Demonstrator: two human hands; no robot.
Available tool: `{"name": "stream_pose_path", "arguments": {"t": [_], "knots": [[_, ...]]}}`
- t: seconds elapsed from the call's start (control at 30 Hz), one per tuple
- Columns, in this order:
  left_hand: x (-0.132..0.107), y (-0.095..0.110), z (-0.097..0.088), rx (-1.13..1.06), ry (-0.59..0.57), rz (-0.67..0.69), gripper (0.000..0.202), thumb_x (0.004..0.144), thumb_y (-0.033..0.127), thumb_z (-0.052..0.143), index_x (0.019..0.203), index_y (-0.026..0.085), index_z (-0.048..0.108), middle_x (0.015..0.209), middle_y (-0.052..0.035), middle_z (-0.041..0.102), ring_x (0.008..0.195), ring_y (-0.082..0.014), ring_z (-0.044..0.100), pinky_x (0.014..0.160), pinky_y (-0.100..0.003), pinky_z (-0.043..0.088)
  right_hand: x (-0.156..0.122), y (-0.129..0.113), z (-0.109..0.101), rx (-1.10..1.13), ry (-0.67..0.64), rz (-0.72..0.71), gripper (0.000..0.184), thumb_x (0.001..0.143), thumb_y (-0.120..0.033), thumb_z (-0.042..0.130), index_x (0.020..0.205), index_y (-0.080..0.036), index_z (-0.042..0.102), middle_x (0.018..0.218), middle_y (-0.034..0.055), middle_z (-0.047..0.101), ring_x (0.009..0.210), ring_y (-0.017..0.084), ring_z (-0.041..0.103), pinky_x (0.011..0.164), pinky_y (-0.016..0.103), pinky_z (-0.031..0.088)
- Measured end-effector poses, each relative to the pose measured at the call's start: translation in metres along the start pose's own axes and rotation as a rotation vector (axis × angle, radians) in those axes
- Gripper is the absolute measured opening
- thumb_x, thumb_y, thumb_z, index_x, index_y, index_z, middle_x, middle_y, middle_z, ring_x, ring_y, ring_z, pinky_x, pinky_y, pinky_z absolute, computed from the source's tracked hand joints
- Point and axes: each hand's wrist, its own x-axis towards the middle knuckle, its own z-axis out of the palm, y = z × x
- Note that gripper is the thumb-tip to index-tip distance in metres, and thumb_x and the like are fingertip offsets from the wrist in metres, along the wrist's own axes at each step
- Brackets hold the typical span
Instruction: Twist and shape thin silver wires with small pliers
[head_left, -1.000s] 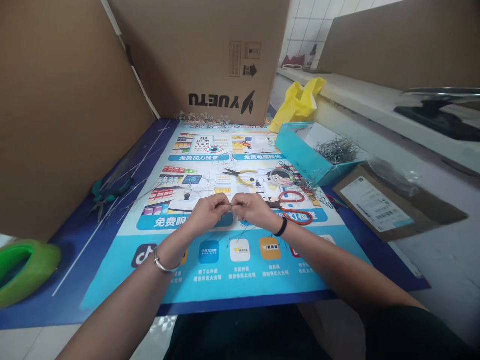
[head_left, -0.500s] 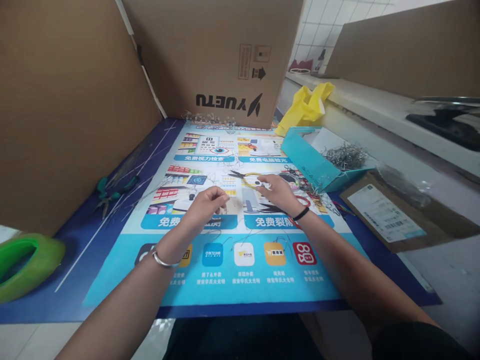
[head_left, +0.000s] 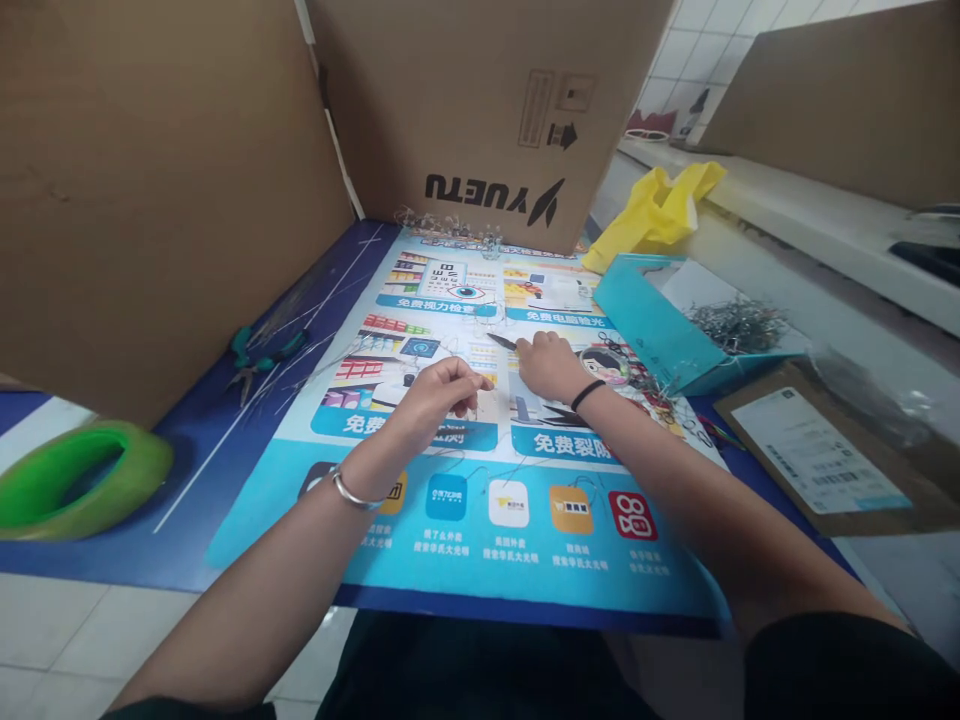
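Observation:
My left hand hovers over the middle of the blue printed poster mat, its fingertips pinched on a small thin wire piece that is hard to make out. My right hand lies just to its right, fingers curled over a pair of pliers. Only the dark pliers tip shows, pointing left from under the fingers. Several bent wire pieces lie on the mat below both hands.
A YUETU cardboard box stands at the back, a cardboard wall at the left. Green-handled pliers and a green tape roll lie left. At right are a teal box with a wire pile, a yellow bag and a brown parcel.
My hands, joined on the wire a second ago, have parted. The right hand has reached back and right onto the pliers, and the left has kept the wire. The view has shifted left.

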Motion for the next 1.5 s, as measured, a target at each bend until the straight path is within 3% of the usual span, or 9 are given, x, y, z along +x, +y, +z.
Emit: {"name": "stream_pose_path", "arguments": {"t": [0.13, 0.33, 0.47, 0.63, 0.7, 0.8, 0.97, 1.27, 1.5], "knots": [[-0.001, 0.001, 0.001, 0.004, -0.004, 0.034, 0.015, 0.07, 0.024, 0.062, 0.066, 0.015, 0.051, 0.076, -0.0027, 0.065, 0.051, -0.005, 0.045, 0.051, -0.02, 0.035, 0.0, -0.01, -0.001, 0.003, -0.007, 0.07, 0.036, 0.081, -0.018, 0.047, 0.114, -0.007, 0.053, 0.112, 0.0233, 0.052, 0.107, 0.035, 0.045, 0.085, 0.044, 0.038], [-0.002, -0.001, 0.004, 0.023, 0.011, 0.071, 0.015, 0.069, 0.024, 0.062, 0.064, 0.016, 0.05, 0.071, -0.0014, 0.063, 0.051, -0.0055, 0.045, 0.049, -0.02, 0.033, -0.01, -0.013, -0.011, 0.143, 0.003, 0.086, 0.03, 0.086, -0.011, 0.034, 0.107, -0.004, 0.054, 0.109, 0.0258, 0.054, 0.106, 0.035, 0.047, 0.084, 0.044, 0.038], [-0.002, -0.003, 0.007, 0.061, 0.073, 0.119, 0.016, 0.071, 0.025, 0.062, 0.064, 0.016, 0.051, 0.071, -0.0019, 0.064, 0.055, -0.007, 0.049, 0.05, -0.02, 0.034, -0.039, -0.007, -0.03, 0.346, -0.014, 0.062, 0.025, 0.091, -0.026, 0.036, 0.097, -0.011, 0.055, 0.102, 0.0192, 0.059, 0.099, 0.028, 0.053, 0.083, 0.04, 0.04], [-0.005, -0.005, 0.012, 0.116, 0.159, 0.21, 0.016, 0.076, 0.025, 0.061, 0.067, 0.016, 0.053, 0.082, -0.0026, 0.066, 0.058, -0.007, 0.052, 0.053, -0.02, 0.038, -0.099, -0.013, -0.042, 0.742, -0.15, -0.04, 0.04, 0.096, -0.045, 0.021, 0.093, -0.018, 0.051, 0.087, 0.0063, 0.065, 0.074, 0.015, 0.061, 0.065, 0.027, 0.048], [-0.007, -0.004, 0.014, 0.135, 0.173, 0.226, 0.016, 0.078, 0.027, 0.061, 0.069, 0.016, 0.054, 0.085, -0.0031, 0.067, 0.056, -0.0063, 0.051, 0.053, -0.021, 0.039, -0.116, -0.019, -0.039, 1.274, -0.268, -0.007, 0.035, 0.093, -0.048, 0.036, 0.093, -0.017, 0.052, 0.088, 0.0072, 0.063, 0.071, 0.014, 0.061, 0.062, 0.027, 0.047], [-0.01, -0.002, 0.017, 0.16, 0.163, 0.223, 0.017, 0.08, 0.029, 0.061, 0.072, 0.016, 0.056, 0.081, -0.0028, 0.066, 0.054, -0.0062, 0.05, 0.053, -0.021, 0.04, -0.124, -0.028, -0.031, 1.579, -0.299, 0.041, 0.03, 0.088, -0.047, 0.049, 0.088, -0.017, 0.054, 0.08, 0.0045, 0.062, 0.064, 0.013, 0.057, 0.057, 0.026, 0.043], [-0.017, -0.002, 0.024, 0.125, 0.057, 0.215, 0.015, 0.082, 0.028, 0.061, 0.075, 0.016, 0.057, 0.083, -0.003, 0.067, 0.057, -0.0072, 0.053, 0.053, -0.02, 0.043, -0.119, -0.035, -0.023, 1.609, -0.067, 0.158, 0.027, 0.075, -0.04, 0.067, 0.087, -0.019, 0.054, 0.07, -0.0014, 0.059, 0.062, 0.012, 0.056, 0.061, 0.027, 0.044], [-0.025, -0.007, 0.034, 0.138, -0.118, 0.114, 0.017, 0.082, 0.032, 0.062, 0.08, 0.016, 0.059, 0.082, -0.0043, 0.065, 0.064, -0.0106, 0.057, 0.058, -0.023, 0.047, -0.124, -0.041, -0.028, 1.621, -0.083, 0.097, 0.027, 0.079, -0.044, 0.061, 0.073, -0.019, 0.052, 0.066, -0.0017, 0.057, 0.058, 0.011, 0.053, 0.058, 0.026, 0.043], [-0.024, -0.008, 0.034, 0.217, -0.07, 0.073, 0.018, 0.08, 0.035, 0.063, 0.084, 0.017, 0.06, 0.071, -0.0001, 0.06, 0.059, -0.0095, 0.052, 0.056, -0.022, 0.044, -0.125, -0.041, -0.025, 1.59, -0.088, 0.09, 0.023, 0.08, -0.041, 0.059, 0.075, -0.02, 0.052, 0.067, -0.002, 0.056, 0.058, 0.011, 0.054, 0.058, 0.027, 0.044]]}}
